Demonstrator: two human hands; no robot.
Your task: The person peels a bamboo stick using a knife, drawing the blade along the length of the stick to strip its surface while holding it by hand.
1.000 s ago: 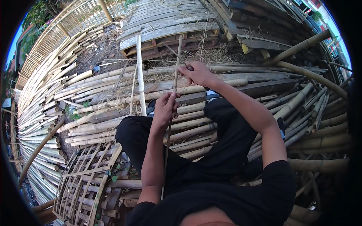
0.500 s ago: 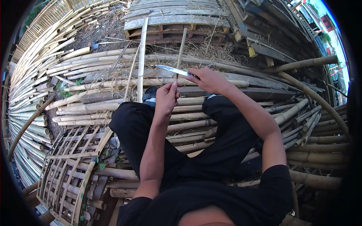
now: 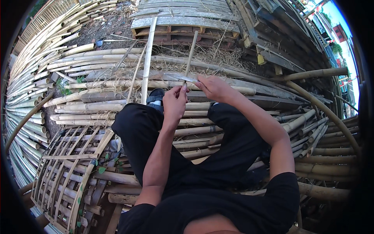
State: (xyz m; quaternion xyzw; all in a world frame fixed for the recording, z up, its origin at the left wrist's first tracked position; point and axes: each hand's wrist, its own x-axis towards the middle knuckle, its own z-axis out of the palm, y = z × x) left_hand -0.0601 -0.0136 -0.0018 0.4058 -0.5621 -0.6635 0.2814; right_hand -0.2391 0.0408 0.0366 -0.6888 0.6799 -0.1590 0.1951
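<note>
My left hand (image 3: 174, 102) pinches the lower end of a slim bamboo stick (image 3: 191, 54), which points up and away from me, tilted slightly right. Closed round a knife handle, my right hand (image 3: 212, 89) is just to the right of it. The knife's blade (image 3: 184, 78) points left and lies across the stick, just above my left fingertips. Motion blurs the blade a little. Most of the handle is hidden inside my right fist. Both hands are above the bamboo poles, out beyond my knees.
A long flat bamboo strip (image 3: 149, 58) leans upright left of the stick. Bamboo poles (image 3: 117, 85) lie crosswise ahead. A wooden pallet (image 3: 183, 22) stands at the far middle, stacked timber (image 3: 280, 43) at the far right. A woven bamboo frame (image 3: 74, 171) is at lower left.
The knife has moved down along the stick toward my left fingers, my right hand shifting slightly right and down with it. The whole view has shifted slightly.
</note>
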